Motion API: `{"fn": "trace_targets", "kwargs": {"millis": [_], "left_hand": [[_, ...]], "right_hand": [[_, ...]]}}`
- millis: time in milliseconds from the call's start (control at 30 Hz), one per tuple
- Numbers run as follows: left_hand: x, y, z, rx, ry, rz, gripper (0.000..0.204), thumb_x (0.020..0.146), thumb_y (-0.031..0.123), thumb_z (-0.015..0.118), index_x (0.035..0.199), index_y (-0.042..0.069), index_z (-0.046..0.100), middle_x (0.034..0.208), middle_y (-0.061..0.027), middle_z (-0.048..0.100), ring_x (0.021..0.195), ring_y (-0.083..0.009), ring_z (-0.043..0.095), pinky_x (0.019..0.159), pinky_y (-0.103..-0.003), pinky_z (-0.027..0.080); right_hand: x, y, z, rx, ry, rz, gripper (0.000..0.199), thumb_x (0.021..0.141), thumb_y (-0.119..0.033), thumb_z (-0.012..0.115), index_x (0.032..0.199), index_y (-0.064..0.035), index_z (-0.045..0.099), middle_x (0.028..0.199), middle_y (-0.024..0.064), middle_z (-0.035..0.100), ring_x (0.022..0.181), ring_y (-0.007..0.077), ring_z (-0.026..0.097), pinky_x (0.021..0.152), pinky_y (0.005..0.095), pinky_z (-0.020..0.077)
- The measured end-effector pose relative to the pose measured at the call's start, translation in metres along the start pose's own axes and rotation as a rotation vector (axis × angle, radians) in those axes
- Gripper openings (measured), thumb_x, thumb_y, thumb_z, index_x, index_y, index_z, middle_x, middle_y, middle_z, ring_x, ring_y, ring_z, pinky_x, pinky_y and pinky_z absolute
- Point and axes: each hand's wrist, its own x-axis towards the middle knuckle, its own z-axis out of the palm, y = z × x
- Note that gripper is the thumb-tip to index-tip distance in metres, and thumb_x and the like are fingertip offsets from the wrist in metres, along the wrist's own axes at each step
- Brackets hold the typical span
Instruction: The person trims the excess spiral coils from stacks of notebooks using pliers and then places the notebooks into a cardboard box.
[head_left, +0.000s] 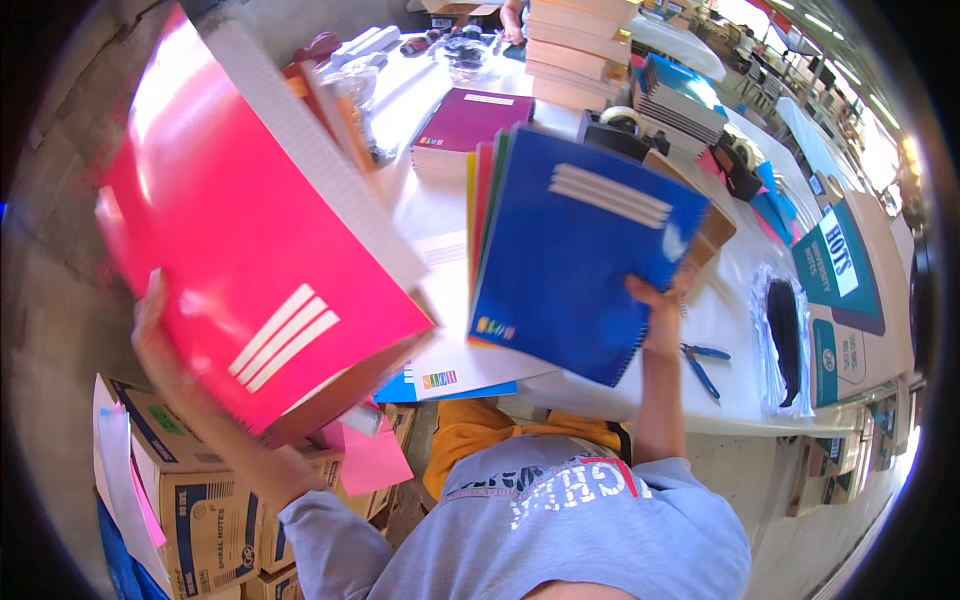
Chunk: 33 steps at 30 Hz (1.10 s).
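My left hand (152, 318) is closed on the outer edge of a bright pink spiral notebook (235, 235), held tilted at the left. Its white pages and brown back board show along the right side. My right hand (658, 300) grips the spiral side of a blue notebook (575, 255) raised over the table. Yellow, pink and green covers fan out behind the blue one, and a brown board shows at its right. Below them, a pale sheet or cover (470, 370) lies at the table's near edge, with blue showing under it.
A purple notebook stack (470, 115) and a tall pile of books (575, 60) stand farther back. Tape dispensers (735, 165) sit on the right. Blue-handled pliers (705, 370) lie near a bagged black item (783, 340). Cardboard boxes (205, 520) fill the lower left. Another person's hand (513, 20) shows beyond.
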Motion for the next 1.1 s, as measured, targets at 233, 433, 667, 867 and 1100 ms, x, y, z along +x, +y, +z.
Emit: {"fn": "trace_targets", "kwargs": {"millis": [233,433,667,867,1100], "left_hand": [[-0.020,-0.201,0.052,-0.026,-0.248,-0.475,0.033,0.074,0.008,0.071,0.103,-0.003,0.062,0.095,-0.0108,0.065,0.081,-0.0193,0.064,0.073,-0.031,0.051],[-0.020,-0.179,0.040,0.105,-0.174,-0.289,0.027,0.074,0.005,0.072,0.098,-0.003,0.062,0.088,-0.0105,0.066,0.074,-0.0181,0.064,0.064,-0.029,0.052],[0.010,-0.057,-0.008,0.106,0.027,0.066,0.032,0.074,-0.004,0.069,0.105,0.000,0.060,0.095,-0.0100,0.066,0.081,-0.0181,0.065,0.071,-0.030,0.053],[0.019,0.011,0.006,-0.055,-0.115,0.082,0.031,0.076,-0.003,0.067,0.107,0.000,0.060,0.098,-0.0127,0.066,0.083,-0.0223,0.066,0.074,-0.032,0.055],[0.054,-0.095,0.014,-0.141,-0.054,-0.284,0.033,0.083,0.018,0.066,0.110,0.000,0.058,0.098,-0.0103,0.064,0.082,-0.0196,0.064,0.073,-0.031,0.054]], "right_hand": [[-0.004,-0.093,-0.062,-0.009,0.089,-0.531,0.057,0.066,-0.004,0.074,0.117,0.0051,0.050,0.103,0.0169,0.061,0.089,0.0282,0.063,0.079,0.0377,0.0541],[0.013,-0.075,-0.003,0.303,0.059,-0.304,0.042,0.079,-0.015,0.065,0.115,0.0042,0.053,0.100,0.0155,0.063,0.087,0.0275,0.064,0.081,0.0405,0.0528],[0.022,0.017,0.050,0.503,-0.158,0.421,0.037,0.080,-0.006,0.063,0.114,0.0005,0.053,0.098,0.0135,0.063,0.083,0.0241,0.063,0.077,0.0347,0.0540],[0.039,0.111,0.001,0.255,-0.018,0.324,0.039,0.077,0.001,0.066,0.114,0.0007,0.054,0.097,0.0123,0.063,0.083,0.0240,0.063,0.075,0.0350,0.0548],[0.026,0.025,-0.024,0.253,-0.045,-0.113,0.043,0.083,-0.010,0.065,0.123,-0.0028,0.049,0.111,0.0115,0.060,0.093,0.0241,0.062,0.078,0.0359,0.0542]]}}
